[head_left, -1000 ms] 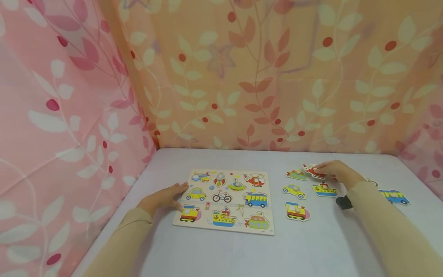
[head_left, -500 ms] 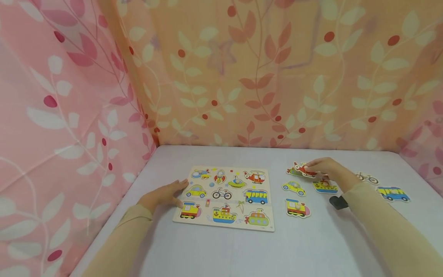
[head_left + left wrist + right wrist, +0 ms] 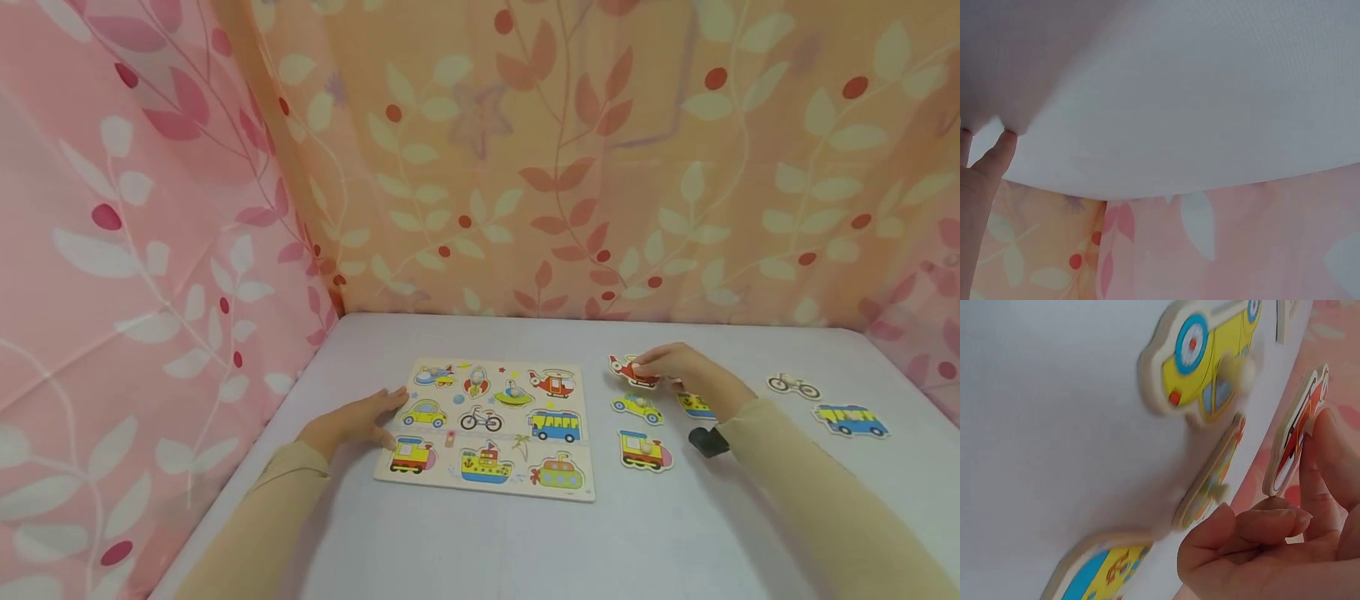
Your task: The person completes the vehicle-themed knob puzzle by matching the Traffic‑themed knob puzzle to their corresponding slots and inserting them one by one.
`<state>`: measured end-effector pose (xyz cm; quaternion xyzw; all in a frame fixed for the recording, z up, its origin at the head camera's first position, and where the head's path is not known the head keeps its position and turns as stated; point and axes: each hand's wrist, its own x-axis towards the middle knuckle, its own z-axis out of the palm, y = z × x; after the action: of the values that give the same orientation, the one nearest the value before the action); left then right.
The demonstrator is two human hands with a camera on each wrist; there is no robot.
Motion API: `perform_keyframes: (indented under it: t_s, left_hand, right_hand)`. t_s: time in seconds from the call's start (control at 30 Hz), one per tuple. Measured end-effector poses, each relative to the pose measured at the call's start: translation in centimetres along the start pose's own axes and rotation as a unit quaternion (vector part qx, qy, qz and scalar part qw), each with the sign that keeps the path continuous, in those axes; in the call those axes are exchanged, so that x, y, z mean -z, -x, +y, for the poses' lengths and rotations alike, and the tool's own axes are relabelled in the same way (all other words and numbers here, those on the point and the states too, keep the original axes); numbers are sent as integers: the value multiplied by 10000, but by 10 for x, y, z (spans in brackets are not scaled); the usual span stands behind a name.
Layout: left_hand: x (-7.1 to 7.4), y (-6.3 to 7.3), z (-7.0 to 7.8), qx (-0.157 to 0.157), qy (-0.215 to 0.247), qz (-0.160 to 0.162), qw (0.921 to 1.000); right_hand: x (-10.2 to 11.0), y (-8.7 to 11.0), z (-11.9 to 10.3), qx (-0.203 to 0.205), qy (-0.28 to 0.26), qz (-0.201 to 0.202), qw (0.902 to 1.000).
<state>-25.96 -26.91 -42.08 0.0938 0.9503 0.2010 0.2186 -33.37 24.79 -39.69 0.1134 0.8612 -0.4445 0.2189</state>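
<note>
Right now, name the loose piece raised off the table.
The red helicopter piece, pinched in the right hand; the loose car, train, ship, submarine, bicycle and bus lie on the table.

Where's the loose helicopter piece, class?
In the head view, the right hand holds the helicopter piece beyond the car piece, right of the puzzle board.

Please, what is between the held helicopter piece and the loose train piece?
In the head view, the yellow car piece lies between the helicopter piece and the train piece.
</note>
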Motion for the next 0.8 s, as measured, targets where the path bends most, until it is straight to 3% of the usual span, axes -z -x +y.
perform_keyframes:
  t_s: [0.33, 0.8]
  left_hand:
    - [0, 0, 0, 129, 46, -5, 9999]
    - [-2, 0, -3, 0, 58, 37, 10000]
  right_hand:
    - [-32, -3, -18, 68, 233, -49, 9997]
    - [-62, -6, -38, 251, 238, 22, 9994]
